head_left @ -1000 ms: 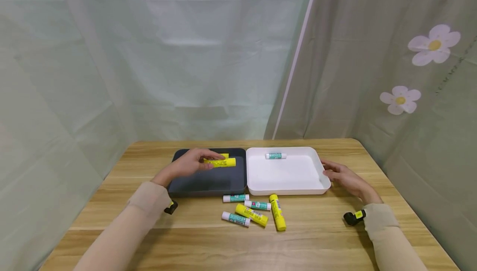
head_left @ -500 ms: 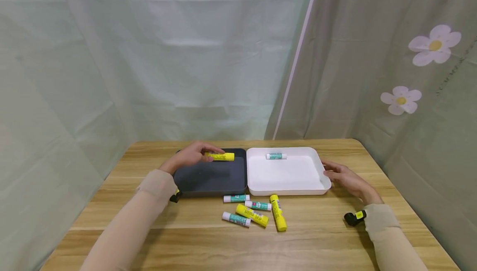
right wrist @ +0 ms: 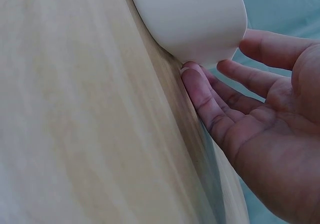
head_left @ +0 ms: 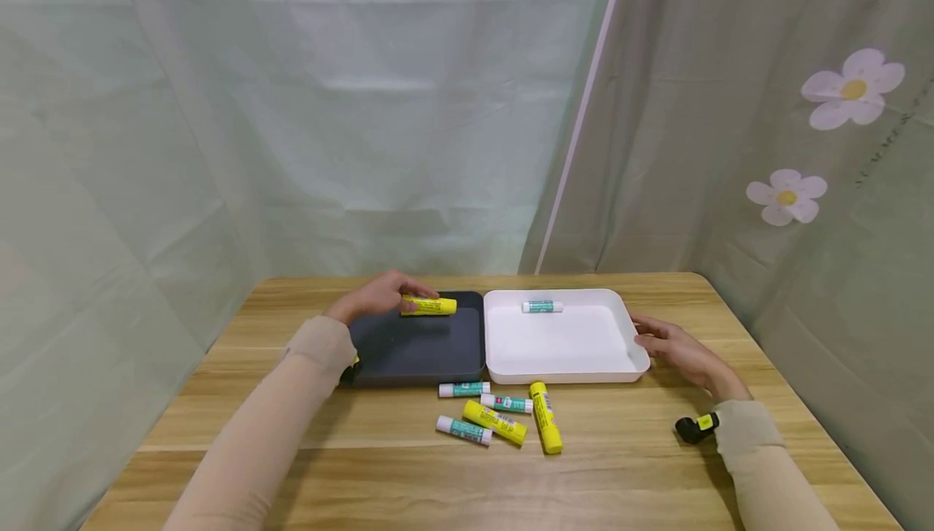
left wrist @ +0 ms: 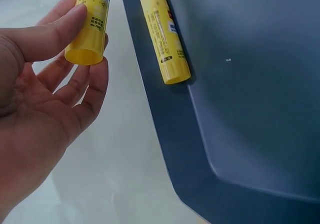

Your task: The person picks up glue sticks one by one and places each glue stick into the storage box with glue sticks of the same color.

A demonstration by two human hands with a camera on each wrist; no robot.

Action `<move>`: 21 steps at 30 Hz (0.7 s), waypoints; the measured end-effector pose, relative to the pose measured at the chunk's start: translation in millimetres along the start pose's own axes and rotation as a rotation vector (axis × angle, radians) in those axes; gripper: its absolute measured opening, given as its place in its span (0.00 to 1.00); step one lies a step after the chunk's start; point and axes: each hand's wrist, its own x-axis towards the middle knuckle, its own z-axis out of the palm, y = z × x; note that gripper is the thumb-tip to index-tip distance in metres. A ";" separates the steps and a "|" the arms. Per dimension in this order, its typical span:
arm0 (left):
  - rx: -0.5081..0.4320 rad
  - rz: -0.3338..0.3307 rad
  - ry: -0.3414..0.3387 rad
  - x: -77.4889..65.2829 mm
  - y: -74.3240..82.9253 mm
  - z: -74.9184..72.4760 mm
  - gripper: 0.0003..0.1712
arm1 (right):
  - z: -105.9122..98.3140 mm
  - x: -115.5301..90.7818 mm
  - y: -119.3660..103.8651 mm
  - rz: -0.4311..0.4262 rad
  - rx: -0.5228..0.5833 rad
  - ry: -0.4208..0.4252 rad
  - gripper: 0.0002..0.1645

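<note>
Left hand (left wrist: 55, 93) pinching yellow stick (left wrist: 91, 36) at black tray's (head_left: 423, 353) far wall.
On my feeds: thumb and fingers grip it; second yellow stick (left wrist: 165, 38) lies along that wall, inside. Right hand (head_left: 679, 353) has fingers extended, touching white tray's (head_left: 562, 344) end. Teal stick (head_left: 542, 306) in there; three teal, two yellow on table (head_left: 511, 490).

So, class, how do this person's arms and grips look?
The sleeves are long, plain and beige, with broad cuffs. A small black device with a yellow patch sits by the right cuff; its left counterpart is mostly hidden. The left grip and right grip are bare.
</note>
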 end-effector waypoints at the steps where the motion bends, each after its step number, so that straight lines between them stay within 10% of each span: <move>1: 0.006 0.000 -0.004 0.5 0.1 -0.7 0.21 | 0.0 0.0 0.1 0.001 0.004 0.001 0.43; 21: 0.089 -0.033 -0.039 14.5 -18.4 5.3 0.21 | 0.9 -2.0 0.0 0.000 0.024 0.006 0.43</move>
